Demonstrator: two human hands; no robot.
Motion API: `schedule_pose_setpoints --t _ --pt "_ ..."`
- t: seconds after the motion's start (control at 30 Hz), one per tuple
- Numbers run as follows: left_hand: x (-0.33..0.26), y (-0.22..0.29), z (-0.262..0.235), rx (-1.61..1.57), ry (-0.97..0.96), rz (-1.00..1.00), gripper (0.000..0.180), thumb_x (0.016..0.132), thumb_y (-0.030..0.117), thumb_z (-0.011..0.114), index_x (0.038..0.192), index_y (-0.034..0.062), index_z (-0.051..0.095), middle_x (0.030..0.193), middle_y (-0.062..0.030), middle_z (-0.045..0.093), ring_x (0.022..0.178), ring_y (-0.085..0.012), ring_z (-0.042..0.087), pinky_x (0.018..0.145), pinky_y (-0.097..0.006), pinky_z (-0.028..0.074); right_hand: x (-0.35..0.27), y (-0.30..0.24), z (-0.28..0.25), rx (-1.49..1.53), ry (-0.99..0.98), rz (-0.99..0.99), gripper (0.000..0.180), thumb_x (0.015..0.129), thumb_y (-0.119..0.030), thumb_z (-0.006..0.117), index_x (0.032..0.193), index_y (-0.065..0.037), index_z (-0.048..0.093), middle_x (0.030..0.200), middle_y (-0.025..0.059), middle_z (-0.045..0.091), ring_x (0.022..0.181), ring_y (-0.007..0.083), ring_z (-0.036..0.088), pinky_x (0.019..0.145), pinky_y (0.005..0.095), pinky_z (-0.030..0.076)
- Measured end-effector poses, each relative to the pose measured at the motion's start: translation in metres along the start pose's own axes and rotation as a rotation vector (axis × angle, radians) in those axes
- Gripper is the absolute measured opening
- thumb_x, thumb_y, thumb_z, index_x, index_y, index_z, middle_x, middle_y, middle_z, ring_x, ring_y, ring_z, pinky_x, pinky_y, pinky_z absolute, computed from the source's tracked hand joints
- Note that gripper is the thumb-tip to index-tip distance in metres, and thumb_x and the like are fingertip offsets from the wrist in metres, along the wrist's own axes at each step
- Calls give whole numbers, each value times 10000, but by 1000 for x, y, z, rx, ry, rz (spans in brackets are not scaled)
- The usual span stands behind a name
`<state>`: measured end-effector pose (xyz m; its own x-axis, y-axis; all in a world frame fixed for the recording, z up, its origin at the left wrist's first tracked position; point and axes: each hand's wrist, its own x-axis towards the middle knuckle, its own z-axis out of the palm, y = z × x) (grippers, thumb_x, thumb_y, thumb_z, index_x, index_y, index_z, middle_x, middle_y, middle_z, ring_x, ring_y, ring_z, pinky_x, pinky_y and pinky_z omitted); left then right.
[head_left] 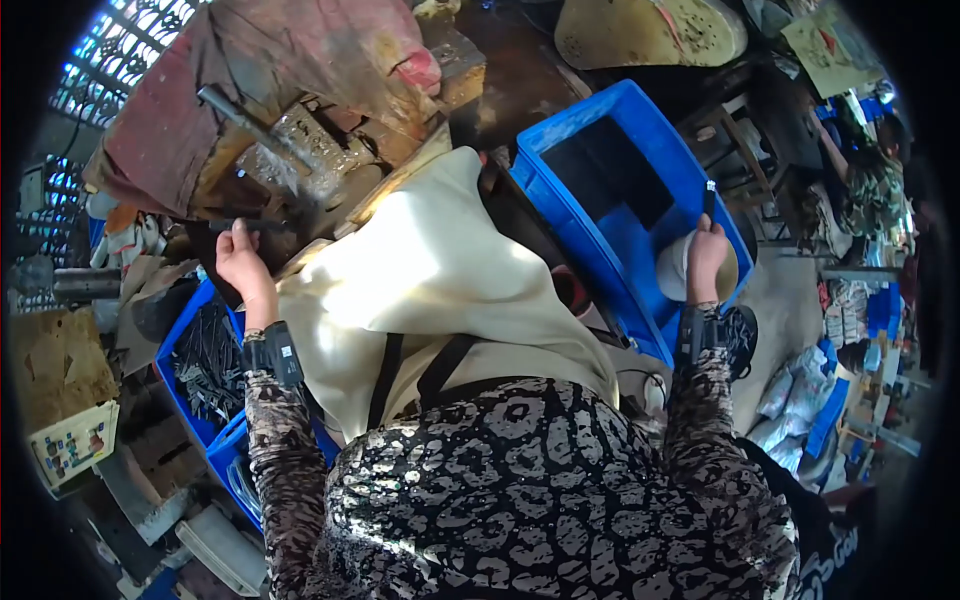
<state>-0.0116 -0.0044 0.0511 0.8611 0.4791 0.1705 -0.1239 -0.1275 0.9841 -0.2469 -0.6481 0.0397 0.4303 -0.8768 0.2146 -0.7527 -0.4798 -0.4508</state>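
My left hand (243,265) is raised beside the wet work spot, its fingers pinched on a narrow dark piece (262,226) whose kind I cannot make out. Close by are a grey metal pipe (255,130) and a wet, splashed surface (318,145) below a stained reddish cloth (300,50). On the other side, my right hand (707,262) closes round a short dark piece (710,200) with a bright tip, pointing upward. That hand is over the right end of a blue bin (560,205), in front of a round whitish container (675,272).
A cream apron (440,240) covers my lap and reaches up to a wooden edge (400,180). At left, a blue crate (178,345) holds many thin dark metal pieces. A wooden stool (745,150) stands beyond the bin; filled plastic bags (795,395) lie at right.
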Motion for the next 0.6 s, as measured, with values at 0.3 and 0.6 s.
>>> schedule_pose_setpoints --t 0.3,0.6 --pt "3 -19 2 96 -83 -77 272 919 189 637 695 80 528 643 32 542 565 -56 509 534 -198 414 80 209 11 -642 -478 -712 214 849 -199 556 894 -33 683 877 190 685 780 350 655 624 451 486" --pt "-1 -13 -12 229 -102 -156 266 914 187 643 696 80 535 629 30 549 558 -54 518 500 -204 408 52 173 -2 -517 -519 -490 176 793 -174 620 867 -28 687 816 182 677 731 339 660 608 436 501"
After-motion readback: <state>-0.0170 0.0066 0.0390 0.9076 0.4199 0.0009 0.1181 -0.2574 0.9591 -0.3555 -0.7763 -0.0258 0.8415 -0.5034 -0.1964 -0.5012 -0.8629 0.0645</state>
